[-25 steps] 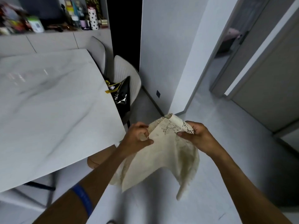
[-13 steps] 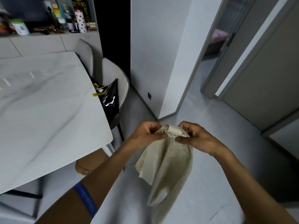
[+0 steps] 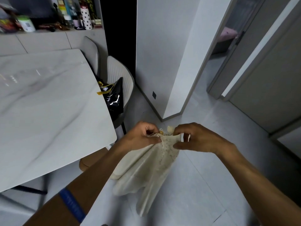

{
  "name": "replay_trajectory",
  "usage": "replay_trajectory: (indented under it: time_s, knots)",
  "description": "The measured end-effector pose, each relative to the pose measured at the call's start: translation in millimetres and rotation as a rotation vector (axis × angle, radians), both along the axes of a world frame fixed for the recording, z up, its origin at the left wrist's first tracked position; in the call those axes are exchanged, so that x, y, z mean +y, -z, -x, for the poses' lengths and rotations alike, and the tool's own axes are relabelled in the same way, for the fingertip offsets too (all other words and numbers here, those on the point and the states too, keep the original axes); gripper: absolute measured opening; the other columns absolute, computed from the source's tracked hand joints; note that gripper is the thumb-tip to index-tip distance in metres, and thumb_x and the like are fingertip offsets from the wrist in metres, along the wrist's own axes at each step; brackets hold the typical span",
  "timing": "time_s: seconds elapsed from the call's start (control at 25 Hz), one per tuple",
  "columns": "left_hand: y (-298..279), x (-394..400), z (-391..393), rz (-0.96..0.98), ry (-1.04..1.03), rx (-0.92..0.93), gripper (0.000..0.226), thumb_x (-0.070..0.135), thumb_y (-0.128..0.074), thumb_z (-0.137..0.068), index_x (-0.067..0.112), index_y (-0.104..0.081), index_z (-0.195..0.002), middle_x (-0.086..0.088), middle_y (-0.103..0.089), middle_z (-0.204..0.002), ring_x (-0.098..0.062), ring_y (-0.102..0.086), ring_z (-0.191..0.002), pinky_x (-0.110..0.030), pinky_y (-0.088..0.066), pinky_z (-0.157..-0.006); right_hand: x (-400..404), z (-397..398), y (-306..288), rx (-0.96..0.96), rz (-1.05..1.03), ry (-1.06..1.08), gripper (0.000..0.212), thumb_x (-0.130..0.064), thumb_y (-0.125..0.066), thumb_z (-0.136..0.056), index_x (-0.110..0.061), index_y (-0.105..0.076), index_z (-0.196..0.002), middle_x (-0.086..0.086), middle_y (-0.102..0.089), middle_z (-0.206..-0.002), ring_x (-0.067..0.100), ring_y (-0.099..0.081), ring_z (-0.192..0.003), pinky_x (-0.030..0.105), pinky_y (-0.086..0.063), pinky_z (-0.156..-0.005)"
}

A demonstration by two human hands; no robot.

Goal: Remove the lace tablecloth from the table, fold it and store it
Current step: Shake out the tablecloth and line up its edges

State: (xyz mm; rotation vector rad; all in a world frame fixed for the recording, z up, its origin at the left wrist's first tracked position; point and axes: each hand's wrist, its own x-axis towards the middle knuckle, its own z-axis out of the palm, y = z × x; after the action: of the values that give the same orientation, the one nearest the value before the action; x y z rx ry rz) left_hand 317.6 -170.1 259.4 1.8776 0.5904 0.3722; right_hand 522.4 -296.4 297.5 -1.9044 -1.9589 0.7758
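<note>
The cream lace tablecloth [image 3: 146, 170] hangs in loose folds over the floor, off the white marble table [image 3: 48, 111] at my left. My left hand [image 3: 143, 136] pinches its bunched top edge from the left. My right hand [image 3: 197, 138] pinches the same edge from the right, thumb below and fingers above. The two hands are close together, with the lace trim gathered between them. The cloth's lower end dangles free near the floor.
A grey chair [image 3: 120, 74] with a black glossy bag [image 3: 114, 98] stands at the table's far corner. A tan stool [image 3: 91, 160] sits under the near corner. A shelf of bottles [image 3: 81, 15] runs along the back. A wall corner [image 3: 172, 111] and doorways lie ahead right.
My hands have come closer together, gathering the cloth's top edge into a bunch. The cloth has gone from a spread sheet to a narrow hanging bundle.
</note>
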Motion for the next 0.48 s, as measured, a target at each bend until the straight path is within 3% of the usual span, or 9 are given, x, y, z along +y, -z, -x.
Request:
replay_trajectory:
  time_s: [0.08,0.16,0.24,0.28,0.36,0.44,0.48]
  knots:
    - [0,3,5,-0.005,0.009,0.012,0.009,0.007,-0.078,-0.079,0.002,-0.072,-0.084,-0.018,-0.071,-0.084,-0.032,-0.068,-0.079,-0.046,-0.056,-0.074,9,8,10,0.105,0.025,0.009,0.032,-0.038,-0.079,-0.076,-0.045,-0.062,-0.102,-0.026,-0.065,-0.099,-0.003,-0.066,-0.086,0.016,-0.057,-0.069]
    - [-4,9,9,0.019,-0.03,-0.013,0.008,0.004,-0.077,-0.079,0.0,-0.071,-0.082,-0.023,-0.069,-0.082,-0.028,-0.063,-0.071,-0.039,-0.052,-0.068,15,18,23,0.505,0.011,0.197,0.062,-0.031,-0.085,-0.07,-0.044,-0.053,-0.121,-0.014,-0.067,-0.115,0.01,-0.069,-0.099,0.031,-0.061,-0.078]
    - [-13,21,12,0.057,-0.117,-0.073,0.006,0.002,-0.077,-0.078,0.001,-0.071,-0.079,-0.022,-0.067,-0.075,-0.021,-0.058,-0.069,-0.032,-0.047,-0.067,13,32,53,0.815,0.029,0.343,0.082,-0.02,-0.089,-0.065,-0.041,-0.045,-0.132,-0.005,-0.067,-0.121,0.018,-0.068,-0.106,0.032,-0.06,-0.079]
    - [-19,28,12,0.055,-0.134,-0.1,0.007,0.002,-0.078,-0.077,0.005,-0.072,-0.077,-0.015,-0.067,-0.071,-0.018,-0.058,-0.068,-0.029,-0.045,-0.066,11,44,72,0.794,0.042,0.356,0.076,-0.017,-0.088,-0.067,-0.036,-0.049,-0.129,-0.005,-0.069,-0.117,0.018,-0.068,-0.106,0.027,-0.059,-0.077]
    - [-32,43,8,-0.003,-0.12,-0.137,0.012,0.006,-0.079,-0.077,0.016,-0.073,-0.076,-0.002,-0.069,-0.07,-0.01,-0.06,-0.066,-0.023,-0.047,-0.063,9,70,104,0.711,0.055,0.441,0.042,-0.018,-0.08,-0.078,-0.027,-0.062,-0.114,-0.008,-0.072,-0.104,0.021,-0.067,-0.101,0.017,-0.055,-0.069]
    - [-39,55,1,-0.102,-0.19,-0.19,0.011,0.011,-0.079,-0.079,0.016,-0.074,-0.087,-0.004,-0.071,-0.083,-0.006,-0.061,-0.075,-0.024,-0.049,-0.07,18,83,113,0.816,0.0,0.602,0.015,-0.019,-0.068,-0.09,-0.016,-0.069,-0.105,0.001,-0.075,-0.098,0.027,-0.069,-0.096,0.023,-0.057,-0.068]
    - [-37,59,-1,-0.166,-0.3,-0.199,0.022,0.013,-0.078,-0.08,0.015,-0.071,-0.101,-0.003,-0.069,-0.099,-0.004,-0.06,-0.088,-0.026,-0.049,-0.079,25,86,111,0.891,-0.021,0.655,0.015,-0.02,-0.064,-0.093,-0.013,-0.071,-0.103,0.006,-0.075,-0.099,0.029,-0.07,-0.096,0.031,-0.06,-0.072]
